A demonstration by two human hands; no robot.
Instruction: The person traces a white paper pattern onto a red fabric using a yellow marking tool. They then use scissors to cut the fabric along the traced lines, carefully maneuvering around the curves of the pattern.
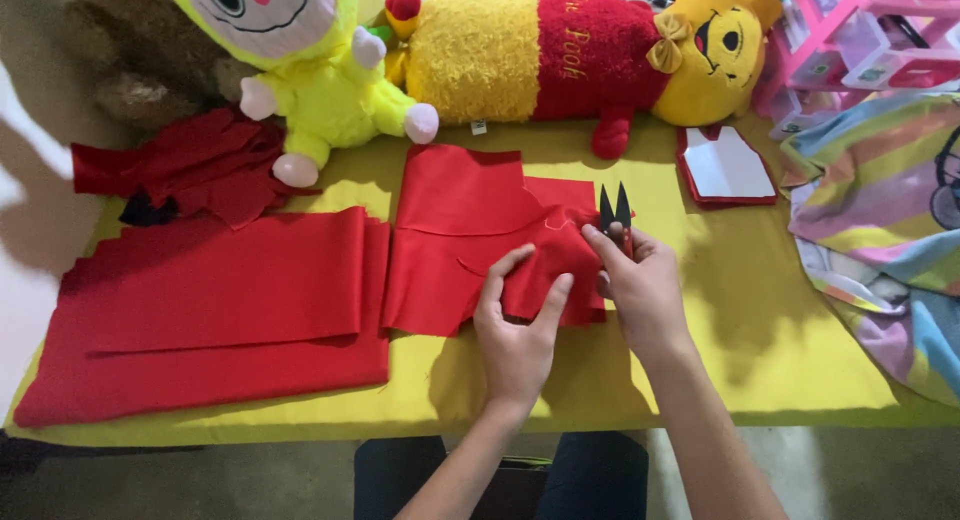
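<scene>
On the yellow-covered worktop (760, 340), near the middle of its front edge, the person's left hand (515, 330) lies on a small cut piece of red felt-like fabric (545, 270), thumb and fingers spread apart and pinching up a fold of the cloth. The right hand (645, 285) is closed around a pair of small black thread snips (614, 212), whose pointed blades stand open and aim toward the back edge, just above the right side of the same red piece. That piece rests on a wider sheet of red fabric with a curved seam line (460, 205), which reaches from the middle of the worktop toward the back. To the left, a large folded stack of red cloth (215, 315) covers the front-left part of the worktop, and a heap of crumpled red scraps (195, 165) sits near the back-left corner. Along the back edge lie a lime-yellow plush doll with pink hands (320, 90) and a long yellow-and-red plush bear bolster (570, 55). A flat white pattern piece on red backing (727, 167) lies toward the back-right, and a pastel striped blanket (880, 210) hangs over the right edge.
</scene>
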